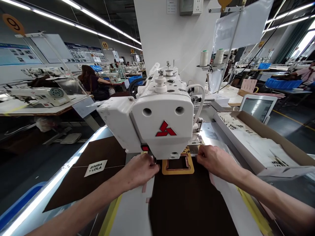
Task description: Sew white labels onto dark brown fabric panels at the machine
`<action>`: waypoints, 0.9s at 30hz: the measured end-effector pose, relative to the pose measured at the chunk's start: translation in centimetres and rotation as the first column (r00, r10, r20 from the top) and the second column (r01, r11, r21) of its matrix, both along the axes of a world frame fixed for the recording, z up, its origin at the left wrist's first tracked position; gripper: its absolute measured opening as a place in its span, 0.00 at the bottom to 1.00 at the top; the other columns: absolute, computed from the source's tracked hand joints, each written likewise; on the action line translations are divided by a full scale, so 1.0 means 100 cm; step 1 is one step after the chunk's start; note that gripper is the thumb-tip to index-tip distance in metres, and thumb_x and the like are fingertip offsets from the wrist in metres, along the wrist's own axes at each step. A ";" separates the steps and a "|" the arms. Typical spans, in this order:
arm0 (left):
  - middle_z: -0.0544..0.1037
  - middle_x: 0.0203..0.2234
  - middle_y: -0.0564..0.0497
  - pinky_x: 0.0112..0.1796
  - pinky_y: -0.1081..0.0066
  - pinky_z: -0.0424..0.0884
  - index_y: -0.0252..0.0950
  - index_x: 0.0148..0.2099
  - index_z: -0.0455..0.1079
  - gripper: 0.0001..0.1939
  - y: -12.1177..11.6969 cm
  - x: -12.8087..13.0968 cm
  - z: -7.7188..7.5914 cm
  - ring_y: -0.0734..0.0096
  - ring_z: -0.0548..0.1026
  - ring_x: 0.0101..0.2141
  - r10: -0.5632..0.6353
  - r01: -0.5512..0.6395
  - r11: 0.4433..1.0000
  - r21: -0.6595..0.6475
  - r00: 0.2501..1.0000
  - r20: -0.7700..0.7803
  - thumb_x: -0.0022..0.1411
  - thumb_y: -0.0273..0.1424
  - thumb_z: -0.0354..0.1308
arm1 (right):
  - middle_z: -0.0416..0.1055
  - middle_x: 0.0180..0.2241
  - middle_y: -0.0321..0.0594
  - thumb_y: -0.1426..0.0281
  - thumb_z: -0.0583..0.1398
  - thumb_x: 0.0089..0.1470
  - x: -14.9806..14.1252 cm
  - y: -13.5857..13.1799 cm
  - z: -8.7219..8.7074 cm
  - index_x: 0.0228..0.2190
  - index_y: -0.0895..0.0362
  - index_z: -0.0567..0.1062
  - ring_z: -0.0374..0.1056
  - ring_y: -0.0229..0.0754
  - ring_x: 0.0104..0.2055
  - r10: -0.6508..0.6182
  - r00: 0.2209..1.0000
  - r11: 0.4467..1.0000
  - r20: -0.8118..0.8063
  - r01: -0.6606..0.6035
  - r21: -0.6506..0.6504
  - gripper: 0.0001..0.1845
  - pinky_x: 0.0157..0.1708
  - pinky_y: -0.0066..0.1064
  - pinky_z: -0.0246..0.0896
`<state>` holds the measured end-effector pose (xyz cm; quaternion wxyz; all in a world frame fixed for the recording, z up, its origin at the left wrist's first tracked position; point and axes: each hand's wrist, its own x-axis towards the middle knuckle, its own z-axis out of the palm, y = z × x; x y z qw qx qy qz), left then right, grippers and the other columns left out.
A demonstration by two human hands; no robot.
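A dark brown fabric panel (187, 203) lies under the white sewing machine head (162, 108), which bears a red emblem. A yellow-orange frame (178, 171) with a rectangular opening rests on the panel below the head. At the panel's left edge, my left hand (141, 168) is closed, its fingers curled on the fabric. My right hand (216, 160) pinches the right edge beside the frame; its fingertips are partly hidden. To the left lies another brown panel (105, 154) carrying a white printed label (95, 167). The needle area is mostly hidden behind the machine head.
An open cardboard box (273, 172) of printed labels stands at the right, near a tablet-like screen (259, 107). Thread cones (204, 59) stand behind the machine. Yellow tape (110, 214) runs along the work surface. Farther left, a person (90, 80) sits among other sewing machines.
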<state>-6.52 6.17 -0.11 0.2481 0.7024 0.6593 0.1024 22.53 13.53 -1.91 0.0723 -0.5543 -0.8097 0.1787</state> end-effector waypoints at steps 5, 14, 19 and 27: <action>0.66 0.12 0.53 0.26 0.67 0.63 0.43 0.23 0.50 0.21 -0.002 0.004 -0.004 0.60 0.74 0.22 0.065 -0.068 0.997 -0.032 0.993 -0.094 0.68 0.39 0.48 | 0.76 0.32 0.43 0.68 0.55 0.67 0.009 -0.016 -0.007 0.38 0.54 0.75 0.72 0.49 0.32 0.042 0.997 0.984 0.057 -0.051 0.172 0.08 0.30 0.38 0.58; 0.73 0.14 0.57 0.34 0.66 0.66 0.43 0.34 0.56 0.14 -0.018 0.003 0.003 0.57 0.80 0.29 0.097 -0.089 0.995 0.053 0.977 -0.191 0.73 0.41 0.47 | 0.70 0.66 0.38 0.60 0.55 0.74 0.043 -0.058 -0.038 0.62 0.51 0.74 0.68 0.57 0.66 0.489 0.859 0.741 0.149 -0.500 0.449 0.21 0.58 0.52 0.72; 0.74 0.19 0.56 0.29 0.68 0.60 0.41 0.31 0.57 0.14 -0.022 -0.005 -0.002 0.63 0.75 0.25 0.038 -0.020 0.996 0.092 0.979 -0.202 0.72 0.35 0.45 | 0.65 0.69 0.34 0.61 0.54 0.74 0.052 -0.051 -0.037 0.65 0.47 0.74 0.66 0.58 0.68 0.512 0.834 0.751 0.205 -0.550 0.365 0.22 0.60 0.55 0.72; 0.76 0.28 0.54 0.29 0.68 0.62 0.41 0.35 0.63 0.11 -0.019 -0.010 -0.006 0.66 0.74 0.27 0.023 0.010 0.980 0.199 0.987 -0.159 0.72 0.35 0.48 | 0.64 0.70 0.36 0.59 0.54 0.74 0.041 -0.043 -0.033 0.65 0.47 0.74 0.62 0.59 0.70 0.450 0.876 0.810 0.175 -0.483 0.332 0.23 0.64 0.60 0.66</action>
